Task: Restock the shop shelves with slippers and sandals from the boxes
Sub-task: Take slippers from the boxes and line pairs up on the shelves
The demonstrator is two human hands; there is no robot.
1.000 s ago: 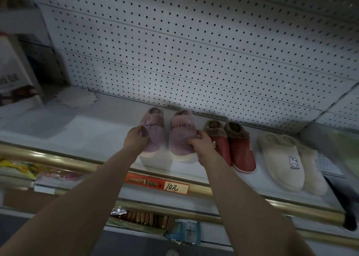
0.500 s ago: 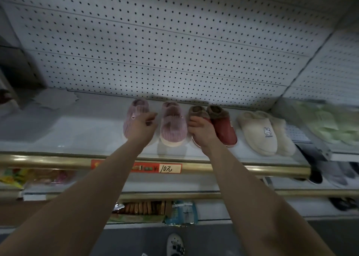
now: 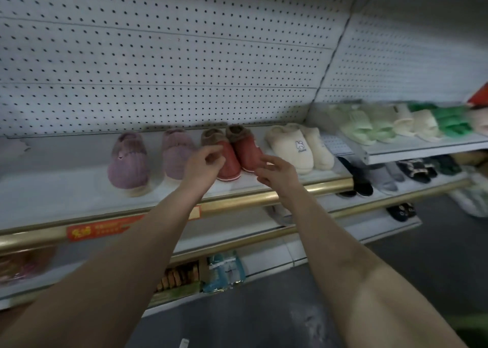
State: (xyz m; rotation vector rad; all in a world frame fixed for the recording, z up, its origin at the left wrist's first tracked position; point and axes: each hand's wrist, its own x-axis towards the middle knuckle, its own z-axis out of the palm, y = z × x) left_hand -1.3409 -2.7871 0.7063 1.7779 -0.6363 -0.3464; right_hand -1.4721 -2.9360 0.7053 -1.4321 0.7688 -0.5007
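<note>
A pair of pink-purple knitted slippers (image 3: 129,160) stands on the white shelf (image 3: 66,192), toes toward me, with a gap between the two. Right of them sits a pair of red slippers with brown fur cuffs (image 3: 239,149), then a cream pair with a rabbit mark (image 3: 298,147). My left hand (image 3: 203,166) hovers in front of the right pink slipper and the left red one, fingers loosely curled, holding nothing. My right hand (image 3: 276,174) floats just before the right red slipper, fingers spread and relaxed, empty.
A brass rail (image 3: 264,195) with a red price tag (image 3: 100,228) edges the shelf. Pegboard (image 3: 158,57) backs it. To the right, a higher shelf carries green and cream sandals (image 3: 380,125); dark slippers (image 3: 361,181) lie below. Packaged goods (image 3: 224,273) fill the lower shelf.
Both hands have let go of the pink slippers and moved right toward the red pair. My view has swung to the right, showing more of the neighbouring shelves.
</note>
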